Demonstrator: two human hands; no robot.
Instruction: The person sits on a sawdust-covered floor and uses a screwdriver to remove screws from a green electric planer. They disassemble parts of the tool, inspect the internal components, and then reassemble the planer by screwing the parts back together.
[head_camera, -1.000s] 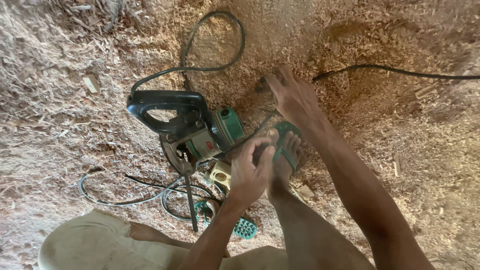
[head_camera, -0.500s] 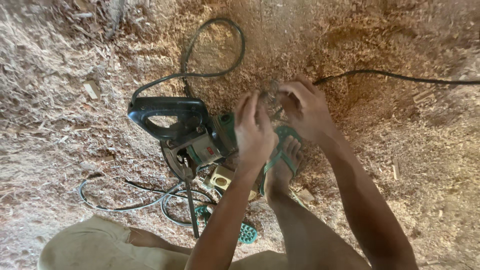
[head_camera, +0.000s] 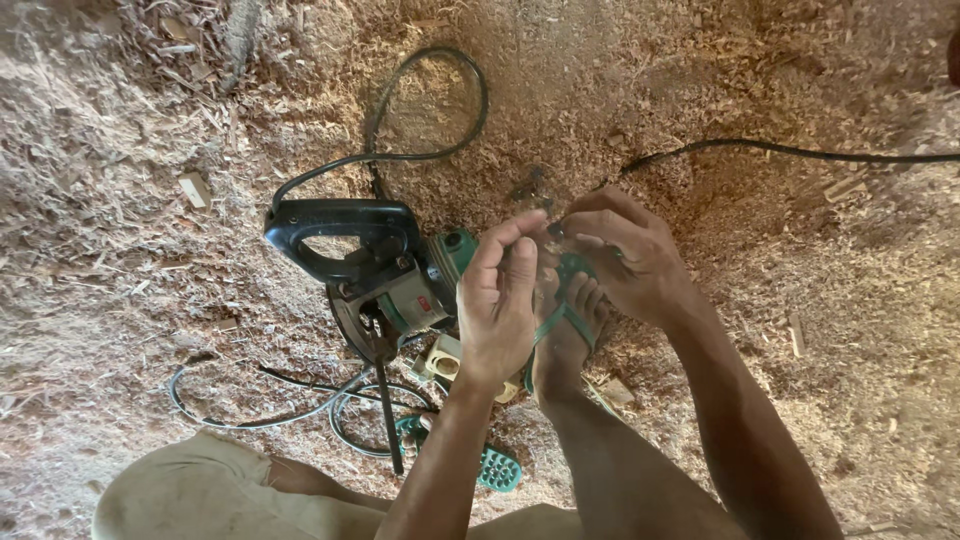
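A green power saw (head_camera: 400, 290) with a black handle (head_camera: 340, 235) lies on sawdust-covered ground. My left hand (head_camera: 500, 305) and my right hand (head_camera: 635, 260) meet just right of it, above my foot in a green sandal (head_camera: 572, 315). Their fingertips pinch a small dark part (head_camera: 553, 230) between them; what it is, I cannot tell. My left hand hovers over the saw's right end and hides part of it.
The saw's black cord (head_camera: 440, 80) loops away at the top. Another black cable (head_camera: 790, 150) runs to the right edge. A beige plug block (head_camera: 443, 360), a thin dark rod (head_camera: 388, 420), a grey wire coil (head_camera: 260, 420) and a second green sandal (head_camera: 497, 467) lie near my knee.
My right hand drew back from the sawdust beyond the saw toward my left hand. My left hand rose to meet it, and both now close on the small part.
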